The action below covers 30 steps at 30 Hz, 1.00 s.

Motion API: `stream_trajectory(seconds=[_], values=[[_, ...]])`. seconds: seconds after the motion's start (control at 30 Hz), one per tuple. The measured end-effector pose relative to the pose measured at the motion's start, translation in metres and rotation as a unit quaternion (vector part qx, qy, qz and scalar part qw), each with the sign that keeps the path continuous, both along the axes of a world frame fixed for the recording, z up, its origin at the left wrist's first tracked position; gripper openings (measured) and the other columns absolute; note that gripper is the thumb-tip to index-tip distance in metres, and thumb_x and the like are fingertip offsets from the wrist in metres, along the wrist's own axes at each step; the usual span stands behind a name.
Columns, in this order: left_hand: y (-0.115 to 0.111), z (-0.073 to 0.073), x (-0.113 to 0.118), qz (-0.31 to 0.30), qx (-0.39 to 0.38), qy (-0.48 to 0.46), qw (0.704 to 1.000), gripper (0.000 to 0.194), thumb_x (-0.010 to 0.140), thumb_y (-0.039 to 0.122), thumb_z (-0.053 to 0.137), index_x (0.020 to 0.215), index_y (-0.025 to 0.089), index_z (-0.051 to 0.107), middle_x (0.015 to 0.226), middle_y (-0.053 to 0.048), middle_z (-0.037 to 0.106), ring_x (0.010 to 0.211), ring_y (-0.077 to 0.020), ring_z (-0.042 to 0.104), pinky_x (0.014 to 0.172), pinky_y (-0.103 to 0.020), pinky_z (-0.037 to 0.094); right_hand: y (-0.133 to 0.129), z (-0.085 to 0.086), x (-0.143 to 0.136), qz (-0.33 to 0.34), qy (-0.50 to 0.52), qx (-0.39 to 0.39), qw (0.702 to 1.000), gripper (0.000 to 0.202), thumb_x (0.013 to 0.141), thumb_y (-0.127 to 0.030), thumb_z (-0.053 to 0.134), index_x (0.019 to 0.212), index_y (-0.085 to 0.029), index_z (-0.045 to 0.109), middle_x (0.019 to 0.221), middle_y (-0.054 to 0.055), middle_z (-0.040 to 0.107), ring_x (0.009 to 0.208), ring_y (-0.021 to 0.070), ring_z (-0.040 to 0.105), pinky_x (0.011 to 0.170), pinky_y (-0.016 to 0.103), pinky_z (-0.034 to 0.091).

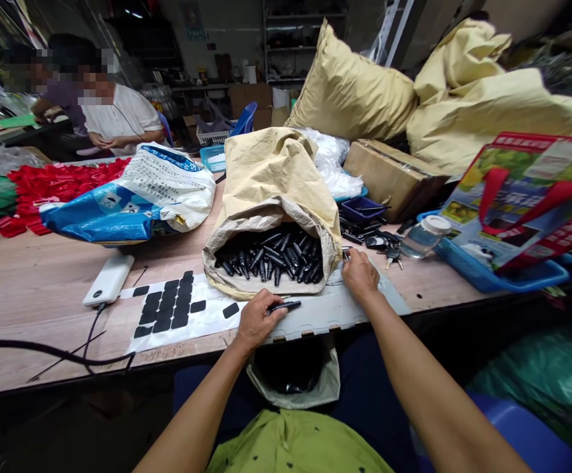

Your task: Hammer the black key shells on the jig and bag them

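Near the table's front edge, my left hand (259, 318) is closed on a slim black pen-like piece (288, 306), its tip pointing right. Just behind it lies a beige sack (278, 167) with its mouth turned toward me. Many similar black pieces (278, 256) fill the opening. Beside the sack's right rim, my right hand (361, 276) has its fingers pinched together at a small dark, shiny thing too small to make out. Beneath both hands is a flat grey board (335, 312). An open bag (295, 381) hangs below the table edge, its inside dark.
Left are a white sheet with black stickers (167, 305), a white power bank (110, 279) with a cable, a blue-white bag (132, 194) and red pieces (64, 184). Right are keys (393, 255), a jar (426, 236) and a blue tray (502, 279). Two people sit behind.
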<state>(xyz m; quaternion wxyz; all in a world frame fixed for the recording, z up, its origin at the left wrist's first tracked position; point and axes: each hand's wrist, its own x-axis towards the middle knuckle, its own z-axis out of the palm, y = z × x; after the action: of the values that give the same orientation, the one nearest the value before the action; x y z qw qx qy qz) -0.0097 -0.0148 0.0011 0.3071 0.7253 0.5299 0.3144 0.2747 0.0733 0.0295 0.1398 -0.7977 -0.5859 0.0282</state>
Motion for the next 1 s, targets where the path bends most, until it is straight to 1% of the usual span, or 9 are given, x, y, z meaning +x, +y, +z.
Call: stream_trajectory(seconds=[0.1,0.27,0.37,0.47,0.57,0.7,0.8,0.9,1.0], values=[[0.0,-0.001,-0.001,-0.002,0.006,0.003,1.0,0.018,0.09,0.035,0.065,0.101,0.023,0.073,0.093,-0.002,0.064,0.086,-0.0174,0.062,0.079,-0.028,0.047,0.002,-0.005,0.001,-0.001,-0.003,0.016,1.0,0.029,0.1,-0.024,0.048,0.126,-0.019,0.057,0.118,0.012,0.062,0.098,0.0236,0.062,0.074,0.032,0.04],[-0.001,-0.001,-0.001,-0.01,0.016,0.007,1.0,0.019,0.093,0.035,0.062,0.101,0.023,0.073,0.093,-0.002,0.063,0.088,-0.0181,0.062,0.08,-0.029,0.046,0.003,-0.01,0.003,-0.009,0.022,0.019,1.0,0.027,0.099,-0.026,0.05,0.125,-0.021,0.054,0.119,0.01,0.062,0.1,0.024,0.062,0.075,0.032,0.04],[-0.003,0.001,-0.001,-0.017,0.017,0.005,1.0,0.018,0.095,0.034,0.058,0.099,0.023,0.072,0.093,-0.003,0.063,0.09,-0.0187,0.062,0.083,-0.03,0.046,0.004,-0.01,0.004,-0.011,0.034,0.021,0.999,0.027,0.098,-0.026,0.05,0.124,-0.022,0.054,0.119,0.01,0.063,0.101,0.0246,0.063,0.075,0.032,0.041],[-0.004,0.002,0.0,-0.02,0.024,-0.001,1.0,0.022,0.099,0.035,0.052,0.094,0.022,0.07,0.092,-0.003,0.061,0.091,-0.0184,0.061,0.086,-0.031,0.045,0.005,-0.01,0.005,-0.013,0.04,0.019,0.999,0.028,0.097,-0.026,0.051,0.125,-0.022,0.054,0.119,0.01,0.062,0.101,0.025,0.062,0.076,0.033,0.042],[-0.004,0.002,0.001,-0.021,0.034,0.002,0.999,0.028,0.102,0.035,0.047,0.09,0.021,0.069,0.091,-0.002,0.06,0.089,-0.0177,0.06,0.085,-0.031,0.045,0.005,-0.01,0.005,-0.014,0.046,0.015,0.999,0.029,0.097,-0.027,0.051,0.126,-0.022,0.054,0.119,0.011,0.062,0.102,0.0251,0.062,0.078,0.033,0.042],[-0.007,0.004,0.004,-0.019,0.055,0.027,0.998,0.03,0.102,0.036,0.047,0.089,0.021,0.069,0.09,-0.003,0.058,0.088,-0.0179,0.058,0.083,-0.032,0.045,0.005,-0.008,0.005,-0.016,0.055,0.008,0.998,0.03,0.097,-0.027,0.051,0.127,-0.022,0.054,0.119,0.011,0.062,0.102,0.025,0.062,0.079,0.033,0.043],[-0.021,0.008,0.011,-0.031,0.077,0.059,0.995,0.029,0.102,0.036,0.049,0.089,0.022,0.07,0.092,-0.004,0.059,0.09,-0.0199,0.057,0.084,-0.035,0.044,0.005,-0.006,0.005,-0.016,0.058,0.005,0.998,0.029,0.098,-0.027,0.05,0.126,-0.022,0.054,0.119,0.011,0.062,0.102,0.0249,0.062,0.079,0.032,0.043],[-0.046,0.009,0.022,-0.079,0.102,0.088,0.988,0.023,0.101,0.035,0.052,0.093,0.023,0.071,0.103,-0.007,0.062,0.099,-0.023,0.056,0.09,-0.04,0.042,0.004,-0.006,0.005,-0.015,0.055,0.006,0.998,0.028,0.097,-0.026,0.05,0.125,-0.022,0.053,0.119,0.011,0.062,0.101,0.0247,0.063,0.079,0.032,0.042],[-0.071,0.007,0.032,-0.124,0.127,0.125,0.976,0.013,0.097,0.031,0.06,0.1,0.024,0.07,0.118,-0.008,0.06,0.11,-0.0268,0.053,0.097,-0.045,0.04,0.004,-0.007,0.005,-0.011,0.051,0.011,0.999,0.027,0.097,-0.026,0.05,0.124,-0.022,0.053,0.118,0.011,0.062,0.101,0.0252,0.063,0.077,0.032,0.042]])
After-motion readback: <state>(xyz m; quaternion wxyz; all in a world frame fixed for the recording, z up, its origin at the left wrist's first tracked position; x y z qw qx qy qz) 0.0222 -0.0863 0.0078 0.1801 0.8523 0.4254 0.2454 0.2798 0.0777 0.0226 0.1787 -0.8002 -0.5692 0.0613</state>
